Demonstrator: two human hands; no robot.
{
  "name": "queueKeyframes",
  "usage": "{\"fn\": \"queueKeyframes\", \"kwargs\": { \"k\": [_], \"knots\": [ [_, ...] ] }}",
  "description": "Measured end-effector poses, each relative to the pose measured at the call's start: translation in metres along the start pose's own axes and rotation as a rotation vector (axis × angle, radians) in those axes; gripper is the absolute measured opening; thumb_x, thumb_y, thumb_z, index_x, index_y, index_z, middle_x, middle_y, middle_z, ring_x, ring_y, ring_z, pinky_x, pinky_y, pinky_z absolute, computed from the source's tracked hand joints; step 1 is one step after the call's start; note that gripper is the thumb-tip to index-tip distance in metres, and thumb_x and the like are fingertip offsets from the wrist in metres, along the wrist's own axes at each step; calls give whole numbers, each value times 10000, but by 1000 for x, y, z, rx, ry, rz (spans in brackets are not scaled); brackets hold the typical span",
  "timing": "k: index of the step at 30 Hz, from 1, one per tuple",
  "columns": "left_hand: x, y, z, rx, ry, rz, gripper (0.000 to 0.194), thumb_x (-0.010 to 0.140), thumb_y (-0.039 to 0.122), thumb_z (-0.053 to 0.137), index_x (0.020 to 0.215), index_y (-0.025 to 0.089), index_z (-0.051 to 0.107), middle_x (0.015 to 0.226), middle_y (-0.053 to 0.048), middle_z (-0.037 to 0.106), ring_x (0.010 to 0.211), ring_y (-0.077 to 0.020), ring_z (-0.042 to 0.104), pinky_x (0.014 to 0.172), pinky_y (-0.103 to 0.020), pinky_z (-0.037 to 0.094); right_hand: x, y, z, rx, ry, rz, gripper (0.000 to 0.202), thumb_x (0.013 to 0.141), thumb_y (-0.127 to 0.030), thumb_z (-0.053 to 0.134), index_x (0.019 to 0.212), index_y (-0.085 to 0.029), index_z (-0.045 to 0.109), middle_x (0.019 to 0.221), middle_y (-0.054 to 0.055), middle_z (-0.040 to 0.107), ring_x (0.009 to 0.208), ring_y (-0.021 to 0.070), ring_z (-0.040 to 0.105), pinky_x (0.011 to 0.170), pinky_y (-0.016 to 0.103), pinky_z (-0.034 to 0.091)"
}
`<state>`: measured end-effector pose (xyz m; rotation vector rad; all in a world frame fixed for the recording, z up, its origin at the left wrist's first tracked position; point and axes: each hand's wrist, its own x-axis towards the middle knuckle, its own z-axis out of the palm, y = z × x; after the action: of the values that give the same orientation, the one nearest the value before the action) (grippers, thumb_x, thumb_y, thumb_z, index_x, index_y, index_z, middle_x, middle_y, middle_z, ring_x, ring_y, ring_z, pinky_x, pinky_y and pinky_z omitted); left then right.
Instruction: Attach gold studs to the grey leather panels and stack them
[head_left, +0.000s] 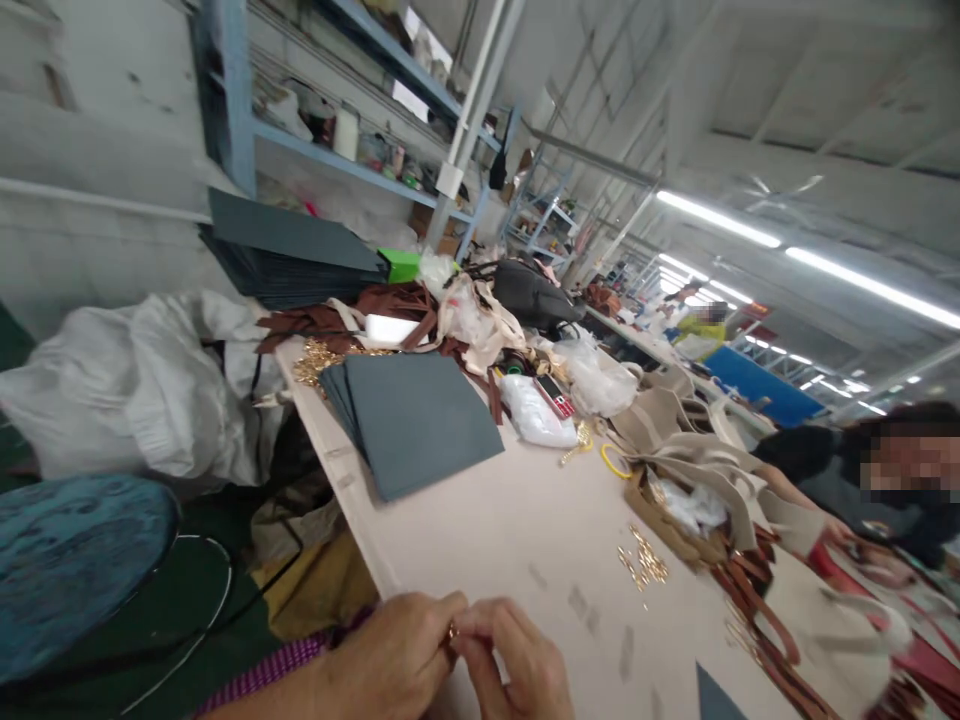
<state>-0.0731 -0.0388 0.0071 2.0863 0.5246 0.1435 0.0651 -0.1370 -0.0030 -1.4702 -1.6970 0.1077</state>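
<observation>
Both my hands meet at the near edge of the pale table [450,520]. My left hand [409,650] is closed, its fingertips pinching a small gold-coloured metal piece [452,632]. My right hand [514,655] touches the same piece from the other side with thumb and forefinger. Ahead of them lies a stack of dark grey sheets [424,420]. A scatter of small gold pieces [643,560] rests on the table to the right, near a cardboard box [675,515] with clear plastic in it.
A larger gold heap [319,362] lies at the far left corner. A phone [553,396] rests on a white plastic packet [536,415]. Beige bags [817,620] crowd the right side, where a person [892,480] works. A blue patterned stool [82,560] stands at left.
</observation>
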Motion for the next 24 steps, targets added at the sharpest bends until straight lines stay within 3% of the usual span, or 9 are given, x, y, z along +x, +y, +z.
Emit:
{"fn": "queueKeyframes", "kwargs": {
  "k": [4, 8, 13, 16, 20, 24],
  "knots": [
    [-4, -24, -15, -53, 123, -78, 268, 921, 296, 349, 803, 225, 579, 764, -28, 713, 706, -203, 657, 595, -270, 375, 15, 16, 33, 68, -27, 166, 200, 955, -305, 520, 809, -225, 631, 655, -6, 664, 559, 115, 621, 583, 175, 495],
    [-12, -47, -35, -308, 296, -173, 296, 915, 362, 359, 762, 217, 565, 633, 24, 603, 641, -164, 584, 591, -248, 361, 60, 21, 50, 159, -148, 275, 193, 933, -308, 531, 809, -208, 641, 669, -6, 673, 599, 126, 636, 583, 182, 477],
    [-15, -91, -45, -614, 490, -296, 367, 814, 510, 497, 981, 196, 587, 422, 125, 392, 410, -124, 342, 480, -237, 275, 141, 55, 71, -110, -93, 217, 157, 922, -195, 518, 918, -197, 675, 842, 30, 723, 769, 174, 659, 725, 247, 465],
    [-15, -116, -45, -637, 618, -308, 402, 796, 546, 548, 960, 183, 606, 486, 88, 487, 484, -138, 450, 522, -243, 328, 171, 73, 86, -346, -140, 117, 186, 923, -123, 501, 904, -192, 673, 888, 53, 723, 871, 209, 631, 805, 290, 440],
    [-18, -128, -42, -704, 688, -302, 428, 795, 564, 609, 1002, 191, 634, 745, 10, 656, 745, -198, 624, 686, -277, 436, 166, 72, 84, -491, -293, 94, 245, 932, -87, 452, 907, -175, 679, 893, 69, 715, 859, 221, 605, 791, 305, 421],
    [-22, -113, -43, -784, 681, -294, 480, 794, 607, 633, 1042, 197, 650, 846, -18, 705, 833, -218, 654, 758, -289, 482, 132, 50, 48, -344, -611, 210, 240, 813, -36, 526, 772, -201, 695, 787, 30, 703, 780, 183, 622, 719, 263, 408]
  ]
}}
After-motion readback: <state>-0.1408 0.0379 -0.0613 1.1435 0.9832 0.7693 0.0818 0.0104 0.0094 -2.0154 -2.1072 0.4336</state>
